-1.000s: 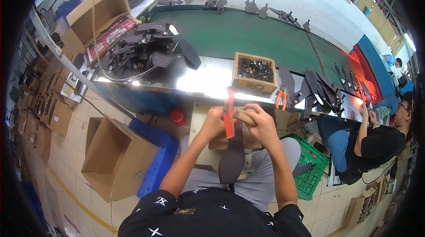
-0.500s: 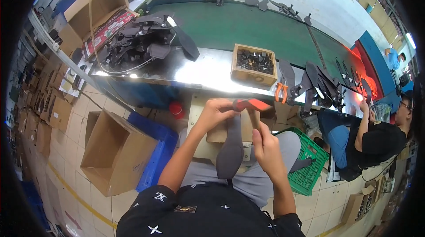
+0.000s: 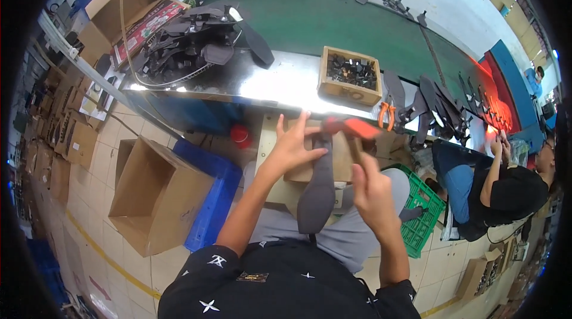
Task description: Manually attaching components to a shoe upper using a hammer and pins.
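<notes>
A dark grey shoe sole lies lengthwise on a pale wooden block between my knees, its wide end toward my lap. My left hand is at the sole's far end with fingers spread apart; the thumb reaches over the sole's edge, though whether it touches cannot be made out. In my right hand is a hammer with a red head, gripped by its wooden handle. The hammer head, blurred by motion, is over the far end of the sole and hides that part.
On the bench stands a wooden box of small dark parts, with orange-handled pliers beside it. Soles are piled left and right. A cardboard box, a blue crate and a green crate flank me. A co-worker sits at right.
My left hand has let go of the sole's far end and its fingers have spread. The right hand and hammer have shifted slightly right; the whole view has shifted a little.
</notes>
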Tool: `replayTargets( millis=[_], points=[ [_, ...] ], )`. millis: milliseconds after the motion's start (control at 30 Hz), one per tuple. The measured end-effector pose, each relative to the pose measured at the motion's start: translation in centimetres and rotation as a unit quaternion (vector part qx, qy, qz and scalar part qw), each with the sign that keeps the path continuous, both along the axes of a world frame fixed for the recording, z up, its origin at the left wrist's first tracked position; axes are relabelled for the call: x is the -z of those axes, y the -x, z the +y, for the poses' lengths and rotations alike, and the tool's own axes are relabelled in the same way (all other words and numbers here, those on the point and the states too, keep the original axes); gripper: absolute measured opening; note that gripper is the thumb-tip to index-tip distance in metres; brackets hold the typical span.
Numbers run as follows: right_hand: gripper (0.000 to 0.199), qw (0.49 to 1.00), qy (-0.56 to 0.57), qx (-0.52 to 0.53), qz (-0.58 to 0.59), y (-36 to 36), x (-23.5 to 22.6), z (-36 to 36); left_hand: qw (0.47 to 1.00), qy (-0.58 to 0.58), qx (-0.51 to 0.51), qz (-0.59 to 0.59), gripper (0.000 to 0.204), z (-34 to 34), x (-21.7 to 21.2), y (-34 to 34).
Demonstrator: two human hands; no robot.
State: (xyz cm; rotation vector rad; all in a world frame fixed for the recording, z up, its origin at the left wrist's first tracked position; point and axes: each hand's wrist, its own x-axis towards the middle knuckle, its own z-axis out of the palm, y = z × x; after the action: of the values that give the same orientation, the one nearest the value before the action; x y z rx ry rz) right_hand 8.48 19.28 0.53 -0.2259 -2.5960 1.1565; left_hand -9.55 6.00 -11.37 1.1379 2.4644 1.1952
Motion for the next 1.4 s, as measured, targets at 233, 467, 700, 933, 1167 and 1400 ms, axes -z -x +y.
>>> replayTargets(
  millis=[233,467,700,933,1167,1400],
  points=[
    [0.018,0.999,-0.048,0.021,0.009,-0.5,2.6,0.1,0.997,0.018,0.012,0.068,0.059,-0.2,-1.2,-0.5],
    [0.027,0.996,-0.034,0.044,0.064,-1.1,-0.1,2.3,0.990,-0.116,0.073,0.027,0.024,-1.3,-2.6,-1.9],
    [0.050,0.964,-0.261,-0.054,-0.001,2.2,4.7,2.5,0.890,-0.196,0.192,-0.365,0.024,-5.1,-10.3,-9.0],
    [0.037,0.945,0.168,-0.279,-0.018,0.7,-0.1,3.1,0.815,-0.212,0.214,-0.495,0.020,-5.5,-10.2,-10.2],
    [0.026,0.957,-0.241,0.151,0.066,6.6,9.0,14.4,0.840,-0.178,0.164,-0.485,0.026,-5.4,-8.9,-10.3],
    [0.034,0.876,-0.412,0.250,-0.009,11.5,14.4,18.5,0.852,-0.161,0.112,-0.486,0.021,-5.3,-8.7,-10.9]
  ],
)
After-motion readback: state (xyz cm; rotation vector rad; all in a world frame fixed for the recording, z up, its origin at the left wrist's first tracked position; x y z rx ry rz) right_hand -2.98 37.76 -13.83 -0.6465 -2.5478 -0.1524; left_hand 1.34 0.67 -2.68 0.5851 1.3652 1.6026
